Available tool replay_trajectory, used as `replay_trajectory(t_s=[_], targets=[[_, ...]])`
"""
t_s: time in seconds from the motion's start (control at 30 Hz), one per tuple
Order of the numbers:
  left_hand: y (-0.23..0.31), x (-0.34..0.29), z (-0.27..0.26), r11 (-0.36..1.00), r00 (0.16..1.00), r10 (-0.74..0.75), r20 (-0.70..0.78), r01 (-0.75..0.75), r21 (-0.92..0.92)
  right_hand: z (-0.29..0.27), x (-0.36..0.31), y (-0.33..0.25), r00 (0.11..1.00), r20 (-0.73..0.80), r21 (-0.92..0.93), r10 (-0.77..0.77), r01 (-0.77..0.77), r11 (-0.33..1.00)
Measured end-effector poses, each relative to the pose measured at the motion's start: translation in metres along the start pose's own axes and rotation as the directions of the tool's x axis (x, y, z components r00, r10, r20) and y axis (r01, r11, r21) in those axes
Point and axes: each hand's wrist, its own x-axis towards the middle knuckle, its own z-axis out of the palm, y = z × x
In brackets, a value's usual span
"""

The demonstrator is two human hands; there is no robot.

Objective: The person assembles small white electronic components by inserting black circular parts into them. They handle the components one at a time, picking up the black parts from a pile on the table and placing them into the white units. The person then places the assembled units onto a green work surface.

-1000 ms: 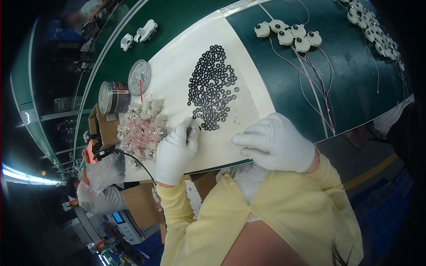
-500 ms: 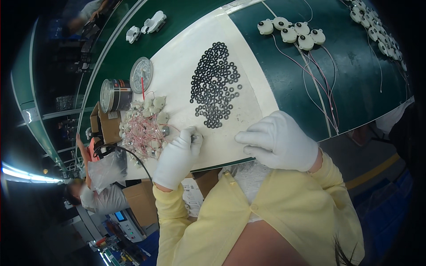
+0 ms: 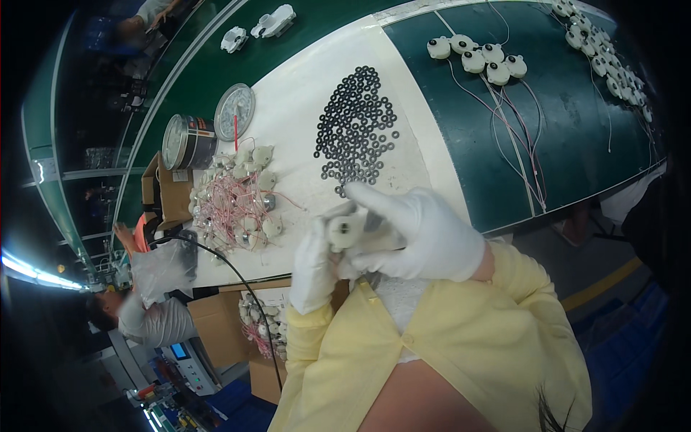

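Observation:
In front of my chest, a small round off-white motor (image 3: 344, 232) with a dark centre is held between my hands. My left hand (image 3: 311, 270) is closed on it from the left. From the right, my right hand (image 3: 435, 234) curls its fingers and thumb round the same motor, slightly smeared by motion. Both hands wear white gloves. Just beyond them, many black rings (image 3: 353, 129) lie spread on the white sheet (image 3: 425, 144). Left of my hands is a heap of similar motors with tangled pink and white wires (image 3: 230, 201).
An open tin (image 3: 188, 142) and a round lid (image 3: 235, 111) with a red stick stand behind the heap. Motors with black rings (image 3: 475, 59) lie on the green surface, more at far right. White parts (image 3: 273, 21) lie at the back. A carton (image 3: 223, 324) is below left; another person (image 3: 155, 317) is beyond.
My left hand has brought a motor from near the heap toward my chest. My right hand has moved left to meet it. The view has shifted slightly.

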Motion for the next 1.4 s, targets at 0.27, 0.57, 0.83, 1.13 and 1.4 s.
replay_trajectory(t_s=[0.27, 0.57, 0.83, 1.13, 1.4], targets=[[0.017, 0.001, 0.017, 0.963, 0.748, -0.243, 0.618, 0.111, 0.244, -0.055, -0.004, -0.022, 0.991, -0.097, -0.376, -0.089, 0.047, 0.926], [0.015, 0.007, 0.005, 0.901, 0.677, -0.090, 0.731, -0.257, 0.349, -0.184, -0.009, 0.017, 0.952, -0.286, -0.847, 0.111, -0.305, 0.436], [0.044, 0.057, -0.047, 0.144, 0.685, 0.617, 0.387, -0.583, 0.800, -0.190, -0.010, 0.034, 0.932, -0.346, -0.765, 0.109, -0.347, 0.542], [0.061, 0.121, -0.100, -0.314, 0.612, 0.686, 0.394, -0.239, 0.919, -0.142, -0.011, -0.020, 0.952, -0.267, -0.675, -0.151, -0.073, 0.735], [0.045, 0.139, -0.074, -0.451, 0.765, 0.586, 0.267, 0.034, 0.892, -0.043, -0.011, -0.022, 0.965, 0.231, -0.197, -0.124, 0.171, 0.965]])
